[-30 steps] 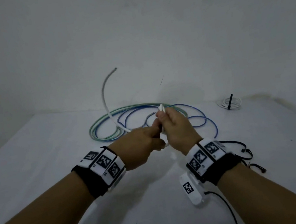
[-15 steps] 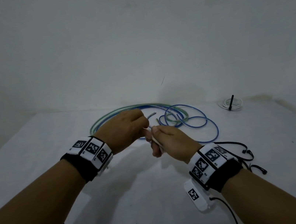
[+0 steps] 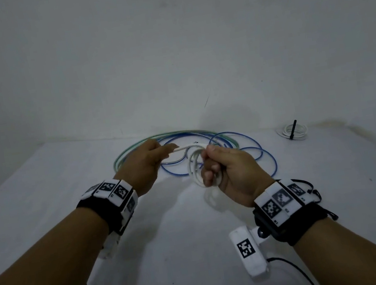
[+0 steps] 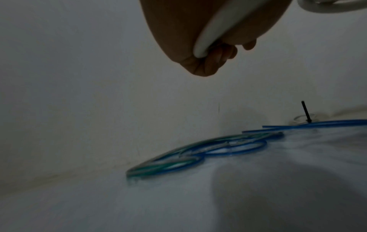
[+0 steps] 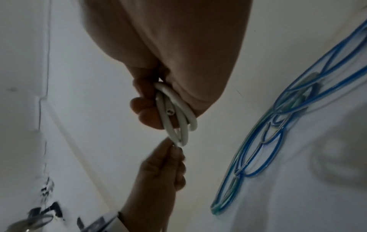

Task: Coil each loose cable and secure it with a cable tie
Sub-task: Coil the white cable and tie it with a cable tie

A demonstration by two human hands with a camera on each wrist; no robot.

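- White cable (image 3: pixel 194 166) sits above the table (image 3: pixel 42 190), held in the air between both hands, just in front of the blue cable (image 3: pixel 253 156) and green cable (image 3: pixel 131 148) lying loose on the surface.
- Right hand (image 3: pixel 232 172) has its fingers curled round a few small loops, keeping them stacked; a cut end shows among the loops in the right wrist view.
- Left hand (image 3: pixel 145 166) pinches the free tail, which runs nearly level across to the coil.
- To my eye the winding is in its last turns. It would go best if the tail is laid along the existing loops at matching size, with the right fist kept firm so the stiff cable cannot spring apart.
- Cable looks smooth, round and fairly rigid, holding tidy rings.
- Coiled cable (image 3: pixel 292 132) with a black tie (image 3: pixel 292 129) lies well apart near the wall.
- I see no loose tie within reach.
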